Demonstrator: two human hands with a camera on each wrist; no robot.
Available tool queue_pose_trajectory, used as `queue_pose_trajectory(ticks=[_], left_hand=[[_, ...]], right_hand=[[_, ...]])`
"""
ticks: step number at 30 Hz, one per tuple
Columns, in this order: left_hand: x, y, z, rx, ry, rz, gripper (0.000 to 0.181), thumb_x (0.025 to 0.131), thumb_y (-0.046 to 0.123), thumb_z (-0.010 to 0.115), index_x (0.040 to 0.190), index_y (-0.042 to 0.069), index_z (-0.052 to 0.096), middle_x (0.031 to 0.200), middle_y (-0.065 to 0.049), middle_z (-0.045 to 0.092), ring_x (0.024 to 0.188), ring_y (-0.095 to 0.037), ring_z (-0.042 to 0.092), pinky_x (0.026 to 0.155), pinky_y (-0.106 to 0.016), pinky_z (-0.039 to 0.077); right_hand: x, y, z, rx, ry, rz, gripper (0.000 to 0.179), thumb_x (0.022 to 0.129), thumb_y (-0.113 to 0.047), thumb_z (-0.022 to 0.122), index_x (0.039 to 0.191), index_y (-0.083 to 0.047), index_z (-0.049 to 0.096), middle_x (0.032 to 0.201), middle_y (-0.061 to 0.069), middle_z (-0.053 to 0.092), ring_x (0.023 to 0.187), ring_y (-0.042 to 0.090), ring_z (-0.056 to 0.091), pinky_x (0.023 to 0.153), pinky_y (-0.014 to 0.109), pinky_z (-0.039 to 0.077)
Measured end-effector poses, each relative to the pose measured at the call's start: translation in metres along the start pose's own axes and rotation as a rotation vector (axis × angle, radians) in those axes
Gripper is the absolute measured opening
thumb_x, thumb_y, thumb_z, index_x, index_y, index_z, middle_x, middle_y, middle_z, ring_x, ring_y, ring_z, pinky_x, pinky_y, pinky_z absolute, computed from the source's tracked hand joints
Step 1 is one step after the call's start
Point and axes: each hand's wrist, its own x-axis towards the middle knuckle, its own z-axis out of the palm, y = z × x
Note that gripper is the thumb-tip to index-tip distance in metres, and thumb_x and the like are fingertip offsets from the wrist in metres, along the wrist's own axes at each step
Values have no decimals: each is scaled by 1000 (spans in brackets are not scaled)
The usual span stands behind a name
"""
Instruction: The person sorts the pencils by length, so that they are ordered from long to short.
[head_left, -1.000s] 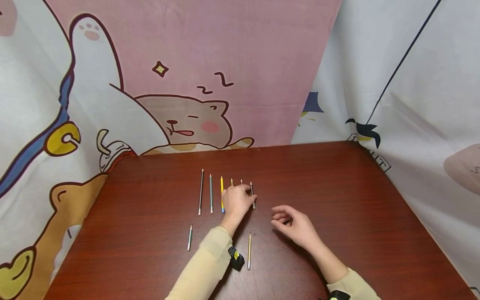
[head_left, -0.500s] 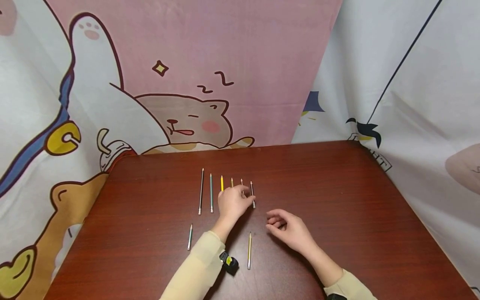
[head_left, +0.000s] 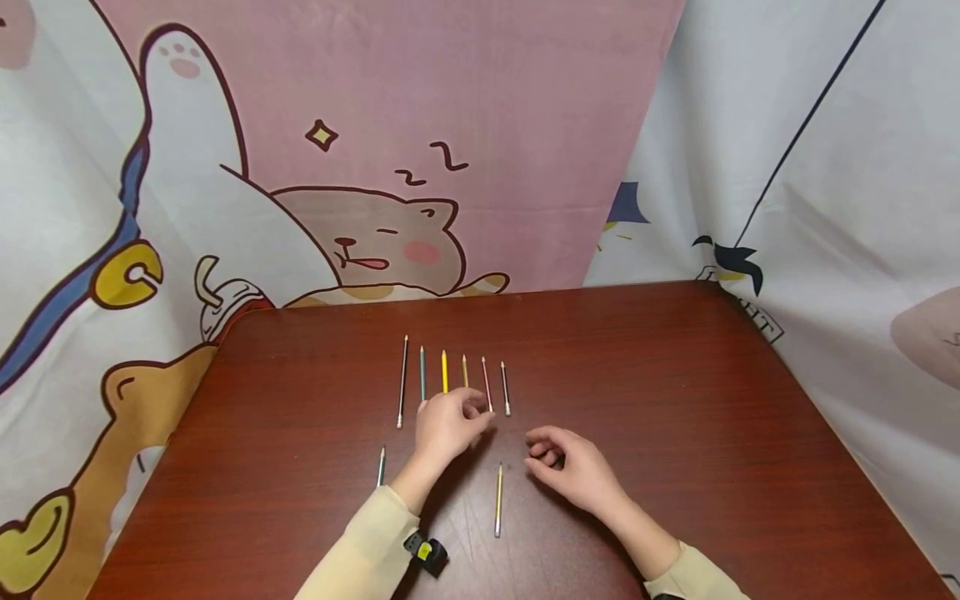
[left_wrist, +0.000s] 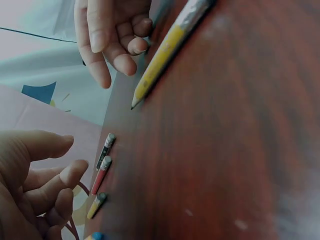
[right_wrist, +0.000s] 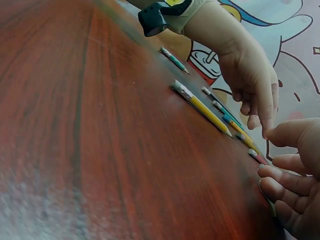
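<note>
My left hand [head_left: 448, 425] hovers over the lower ends of a row of pencils, its fingers loosely bent with nothing between them. It partly covers the teal pencil [head_left: 422, 372], the yellow pencil [head_left: 445, 371] and the gold pencil [head_left: 464, 369]. Near its thumb lies the red pencil [head_left: 487, 383], with a short black pencil [head_left: 506, 390] to the right. A long black pencil [head_left: 402, 383] ends the row on the left. To the right, my right hand [head_left: 573, 468] holds nothing, fingers relaxed. A yellow striped pencil [head_left: 498, 502] lies between the two forearms, also large in the left wrist view.
A short green pencil [head_left: 381, 465] lies by the left sleeve, which partly covers it; the right wrist view shows it whole. The reddish-brown table [head_left: 712, 417] reaches to a printed cloth [head_left: 510, 150] at the back and sides.
My left hand has drawn back from the row, down and to the left, uncovering the red and short black pencils. My right hand has drifted slightly left and down. The pencils look unmoved.
</note>
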Motion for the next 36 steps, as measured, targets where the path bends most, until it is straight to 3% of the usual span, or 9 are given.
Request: queue_pose_trajectory(ticks=[6, 15, 36], left_hand=[[-16, -11, -4, -45, 14, 28, 31, 74, 35, 72, 98, 15, 70, 64, 17, 62, 61, -2, 58, 71, -36, 43], [-41, -26, -15, -154, -27, 4, 36, 73, 33, 76, 103, 14, 69, 77, 9, 66, 68, -9, 60, 63, -26, 45], [-81, -72, -55, -164, 10, 5, 55, 65, 28, 83, 113, 9, 65, 97, 0, 65, 85, -17, 61, 77, -35, 47]], right_hand=[[-2, -2, 4, -57, -12, -44, 29, 75, -19, 76, 102, -11, 65, 81, -6, 62, 68, 8, 57, 63, 25, 46], [-6, -4, 10, -199, 17, -111, 35, 71, -30, 78, 101, -18, 66, 81, -14, 60, 68, 3, 50, 66, 25, 40], [-19, -17, 20, -336, -17, -139, 52, 65, -48, 77, 106, -18, 64, 90, -11, 55, 83, 5, 47, 76, 36, 39]])
